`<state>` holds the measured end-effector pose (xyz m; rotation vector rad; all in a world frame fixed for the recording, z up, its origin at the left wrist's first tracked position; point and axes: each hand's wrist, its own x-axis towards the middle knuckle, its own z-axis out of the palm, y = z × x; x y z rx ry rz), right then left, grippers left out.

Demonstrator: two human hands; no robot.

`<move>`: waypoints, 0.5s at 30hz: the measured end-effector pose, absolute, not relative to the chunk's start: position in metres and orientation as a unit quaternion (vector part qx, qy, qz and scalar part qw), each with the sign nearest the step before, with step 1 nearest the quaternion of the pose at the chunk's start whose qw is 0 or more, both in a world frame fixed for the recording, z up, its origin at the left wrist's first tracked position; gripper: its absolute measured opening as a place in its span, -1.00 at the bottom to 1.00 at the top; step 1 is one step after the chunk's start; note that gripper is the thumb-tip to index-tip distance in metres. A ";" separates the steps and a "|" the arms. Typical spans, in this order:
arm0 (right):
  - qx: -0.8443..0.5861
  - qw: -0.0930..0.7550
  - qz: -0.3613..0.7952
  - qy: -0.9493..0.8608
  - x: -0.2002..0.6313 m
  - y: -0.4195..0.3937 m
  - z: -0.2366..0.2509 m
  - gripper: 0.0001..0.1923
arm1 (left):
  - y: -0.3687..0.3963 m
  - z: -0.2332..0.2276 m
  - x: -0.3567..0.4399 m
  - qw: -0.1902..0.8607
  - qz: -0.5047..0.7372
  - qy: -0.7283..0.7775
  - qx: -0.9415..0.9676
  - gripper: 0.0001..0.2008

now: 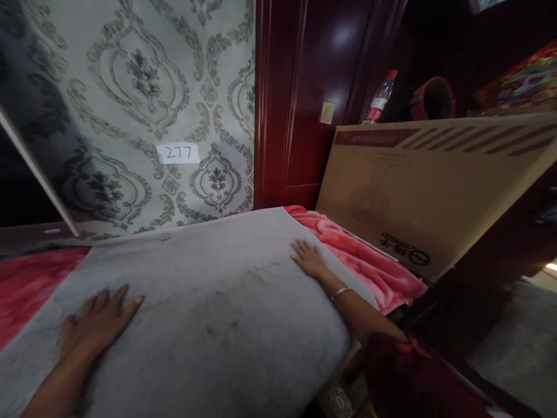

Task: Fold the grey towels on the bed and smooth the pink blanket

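Head view looks down on a grey blanket [209, 307] spread flat over a red blanket [369, 261], which shows at the right edge and again at the far left. Both hands lie open and palm-down on the grey cloth — gripping nothing. The left hand [98, 322] rests near the blanket's near-left part, fingers spread and pointing away from the person. The right hand [308, 258] presses close to the grey blanket's right edge, just beside the exposed red fabric; a thin bracelet [340, 291] circles its wrist. Behind the red blanket a large cardboard box [435, 186] leans tilted, with a plastic bottle [379, 98] beyond it. On the patterned wallpaper [130, 104] a small label [178, 153] reads 277 — well apart from both hands.
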<state>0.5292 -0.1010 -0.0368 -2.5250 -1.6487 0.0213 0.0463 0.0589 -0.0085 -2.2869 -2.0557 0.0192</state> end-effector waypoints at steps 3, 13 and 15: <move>-0.890 0.051 0.006 -0.453 0.572 -0.135 -0.040 -0.37 | 0.057 -0.006 0.048 0.030 0.014 -0.670 -0.742 -0.22; -0.908 0.049 -0.006 -0.415 0.553 -0.184 -0.046 -0.38 | 0.053 0.000 0.050 0.008 0.015 -0.666 -0.745 -0.26; -0.861 0.081 0.003 -0.503 0.519 -0.194 -0.053 -0.38 | 0.053 0.001 0.049 0.002 0.021 -0.665 -0.747 -0.24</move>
